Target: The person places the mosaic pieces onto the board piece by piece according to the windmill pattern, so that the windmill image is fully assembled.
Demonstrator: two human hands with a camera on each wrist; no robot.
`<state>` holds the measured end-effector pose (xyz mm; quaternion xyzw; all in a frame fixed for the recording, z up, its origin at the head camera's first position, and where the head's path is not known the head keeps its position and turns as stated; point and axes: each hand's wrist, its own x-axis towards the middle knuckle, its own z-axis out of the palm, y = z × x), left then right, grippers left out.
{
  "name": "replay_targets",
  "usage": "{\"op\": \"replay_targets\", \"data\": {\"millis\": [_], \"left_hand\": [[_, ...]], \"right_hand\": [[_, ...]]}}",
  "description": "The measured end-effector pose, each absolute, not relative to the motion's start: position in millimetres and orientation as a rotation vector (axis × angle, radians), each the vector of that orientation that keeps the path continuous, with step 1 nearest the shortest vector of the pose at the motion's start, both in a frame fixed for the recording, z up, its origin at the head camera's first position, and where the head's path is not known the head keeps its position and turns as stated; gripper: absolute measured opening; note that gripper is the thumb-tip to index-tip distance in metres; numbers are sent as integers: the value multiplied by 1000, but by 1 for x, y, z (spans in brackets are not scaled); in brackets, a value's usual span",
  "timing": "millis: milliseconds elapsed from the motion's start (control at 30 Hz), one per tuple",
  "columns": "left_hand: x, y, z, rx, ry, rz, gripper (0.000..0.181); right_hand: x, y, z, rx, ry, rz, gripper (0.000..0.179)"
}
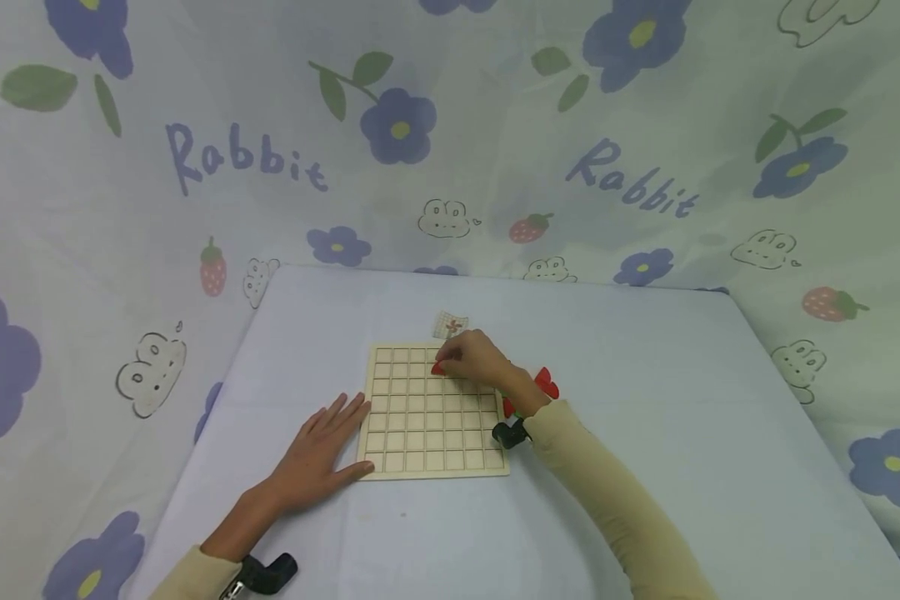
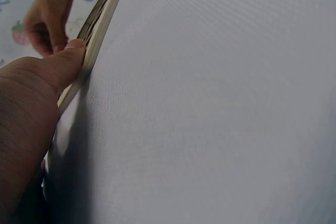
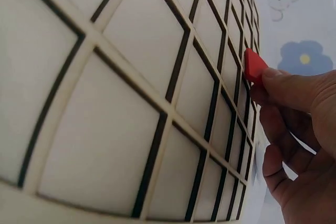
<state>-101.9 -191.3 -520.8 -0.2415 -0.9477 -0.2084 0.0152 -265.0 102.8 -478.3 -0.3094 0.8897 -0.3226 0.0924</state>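
A pale wooden grid board [image 1: 416, 422] with square cells lies on the white table. My right hand [image 1: 474, 357] is over its far part and pinches a small red piece [image 3: 255, 66] between thumb and fingers, close over a cell. The left hand [image 1: 317, 457] rests flat at the board's left side, fingers spread, with fingertips and thumb [image 2: 71, 59] at the edge. Near the board's right edge, partly hidden by the right forearm, lie several red pieces [image 1: 546, 383] with a bit of green among them.
A small square card [image 1: 451, 325] with a checked pattern and a reddish figure lies just beyond the board. The white table [image 1: 667, 400] meets a hanging cloth [image 1: 495, 150] printed with flowers, rabbits and strawberries at its back and sides.
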Motion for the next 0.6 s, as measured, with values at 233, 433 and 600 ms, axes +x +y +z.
{"op": "replay_targets", "data": {"millis": [233,433,600], "left_hand": [[-103,-191,-524,-750,-2947,-655,90],[-103,-191,-525,-746,-2942,-640,91],[-102,-191,-525,-736,-2951,-627,91]], "right_hand": [[-265,96,-482,-1039,2707,-843,6],[-259,94,-483,-1021,2681,-821,8],[-257,94,-486,-993,2704,-735,21]]}}
